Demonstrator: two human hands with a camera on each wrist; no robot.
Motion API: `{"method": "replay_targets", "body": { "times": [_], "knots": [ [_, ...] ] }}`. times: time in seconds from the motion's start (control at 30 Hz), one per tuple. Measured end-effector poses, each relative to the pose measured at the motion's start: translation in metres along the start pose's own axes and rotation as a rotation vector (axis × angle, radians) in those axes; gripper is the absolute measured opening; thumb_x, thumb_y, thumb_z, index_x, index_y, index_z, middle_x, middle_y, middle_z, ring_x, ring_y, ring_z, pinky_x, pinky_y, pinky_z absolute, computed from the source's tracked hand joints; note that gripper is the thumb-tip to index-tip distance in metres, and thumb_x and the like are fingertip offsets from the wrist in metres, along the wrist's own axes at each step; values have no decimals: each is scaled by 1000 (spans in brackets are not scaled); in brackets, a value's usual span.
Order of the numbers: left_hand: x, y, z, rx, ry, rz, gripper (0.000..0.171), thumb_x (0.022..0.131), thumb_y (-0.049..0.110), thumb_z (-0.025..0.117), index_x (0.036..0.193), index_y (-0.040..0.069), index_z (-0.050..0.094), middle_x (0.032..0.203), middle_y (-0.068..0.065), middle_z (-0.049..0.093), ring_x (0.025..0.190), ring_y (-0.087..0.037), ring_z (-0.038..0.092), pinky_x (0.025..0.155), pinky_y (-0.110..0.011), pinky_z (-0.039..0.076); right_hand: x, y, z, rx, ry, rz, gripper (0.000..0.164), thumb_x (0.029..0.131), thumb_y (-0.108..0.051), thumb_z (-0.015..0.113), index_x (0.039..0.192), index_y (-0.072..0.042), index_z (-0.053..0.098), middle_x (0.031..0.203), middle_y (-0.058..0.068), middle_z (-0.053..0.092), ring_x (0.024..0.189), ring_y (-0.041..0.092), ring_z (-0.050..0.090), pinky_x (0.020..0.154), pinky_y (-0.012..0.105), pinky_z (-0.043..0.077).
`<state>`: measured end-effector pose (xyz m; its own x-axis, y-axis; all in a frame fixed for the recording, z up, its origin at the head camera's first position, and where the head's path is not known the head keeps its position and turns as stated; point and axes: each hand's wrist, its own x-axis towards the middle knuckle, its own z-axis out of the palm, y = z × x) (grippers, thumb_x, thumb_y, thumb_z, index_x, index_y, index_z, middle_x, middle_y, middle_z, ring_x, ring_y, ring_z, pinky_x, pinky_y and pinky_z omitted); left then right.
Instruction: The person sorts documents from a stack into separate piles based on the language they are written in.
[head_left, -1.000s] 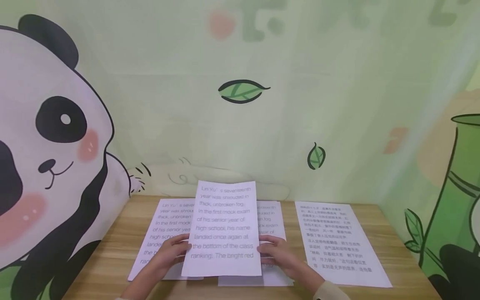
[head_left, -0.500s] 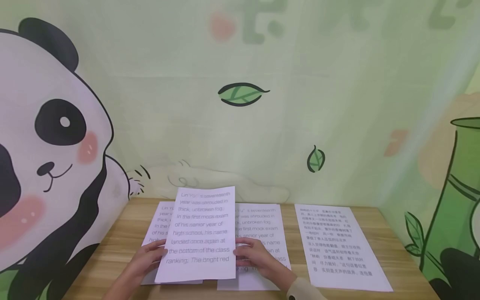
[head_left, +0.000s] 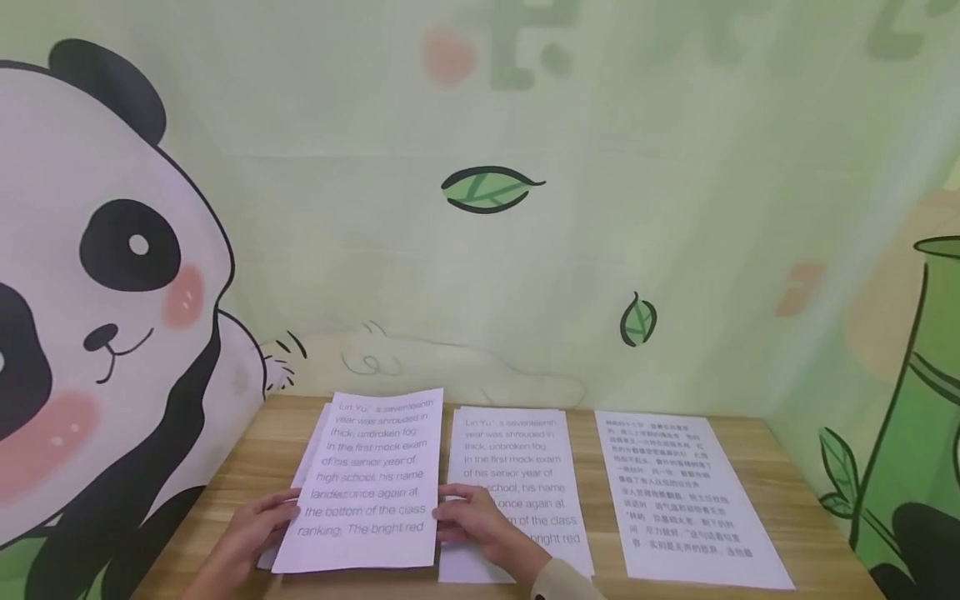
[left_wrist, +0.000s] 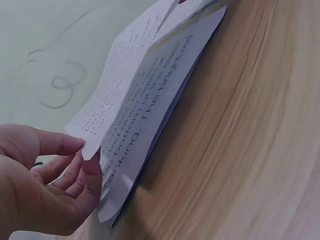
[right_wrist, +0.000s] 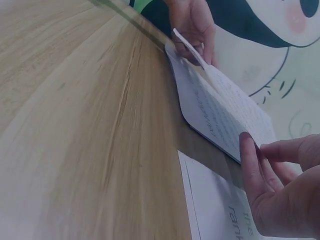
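Seemingly to stop it sagging, the left hand (head_left: 258, 527) and right hand (head_left: 477, 523) pinch the printed sheet (head_left: 363, 479) between their fingers (left_wrist: 59, 143) at opposite edges, above the leftmost papers (left_wrist: 154, 112), whose number I can't judge.

Pinches a tilted sheet (right_wrist: 242, 100) by its right edge with the right hand (right_wrist: 287, 187) and holds its left edge with the left hand (right_wrist: 192, 24), over a printed page (right_wrist: 197, 102) on the desk (right_wrist: 85, 125). Has another page (right_wrist: 215, 205) lying to the right, partly hidden, and a panda drawing (right_wrist: 250, 27) at far left.
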<state>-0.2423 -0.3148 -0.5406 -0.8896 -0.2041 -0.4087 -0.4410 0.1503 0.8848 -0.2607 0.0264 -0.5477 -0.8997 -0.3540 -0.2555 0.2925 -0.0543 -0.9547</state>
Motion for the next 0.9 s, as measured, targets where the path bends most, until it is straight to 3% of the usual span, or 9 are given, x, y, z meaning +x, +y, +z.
{"method": "replay_targets", "body": {
  "times": [0.1, 0.33, 0.53, 0.73, 0.9],
  "knots": [
    [3, -1, -7, 7, 14, -8, 57, 98, 14, 66, 147, -5, 47, 116, -14, 71, 91, -16, 64, 77, -29, 55, 5, -1, 8, -13, 10, 0, 49, 88, 2, 65, 135, 11, 56, 106, 20, 76, 90, 22, 75, 82, 41, 64],
    [9, -3, -19, 1, 40, 15, 55, 96, 12, 67, 144, -7, 50, 95, 4, 73, 82, -10, 65, 72, -28, 55, 10, -5, 23, -5, 3, 13, 47, 90, 4, 64, 135, 13, 54, 113, 23, 73, 89, 22, 76, 84, 38, 64],
    [15, -9, -23, 40, 87, 32, 52, 95, 12, 67, 141, -8, 54, 99, -1, 73, 84, -9, 63, 70, -25, 54, 8, -7, 26, -21, -15, 35, 46, 95, -2, 63, 137, 15, 52, 116, 27, 69, 95, 25, 75, 88, 39, 62],
    [21, -13, -25, 87, 125, 93, 49, 93, 13, 68, 135, -12, 57, 105, -12, 73, 83, -8, 63, 68, -20, 53, 6, -7, 22, -76, -32, 35, 47, 98, -6, 61, 138, 15, 50, 120, 27, 67, 103, 32, 73, 91, 41, 62],
    [18, -10, -26, 111, 189, 168, 46, 95, 8, 63, 133, -16, 54, 102, -12, 74, 76, -2, 62, 65, -19, 55, 4, -8, 14, -89, -41, 12, 46, 98, -6, 61, 138, 14, 51, 122, 30, 67, 106, 34, 73, 90, 40, 62]
  ]
}}
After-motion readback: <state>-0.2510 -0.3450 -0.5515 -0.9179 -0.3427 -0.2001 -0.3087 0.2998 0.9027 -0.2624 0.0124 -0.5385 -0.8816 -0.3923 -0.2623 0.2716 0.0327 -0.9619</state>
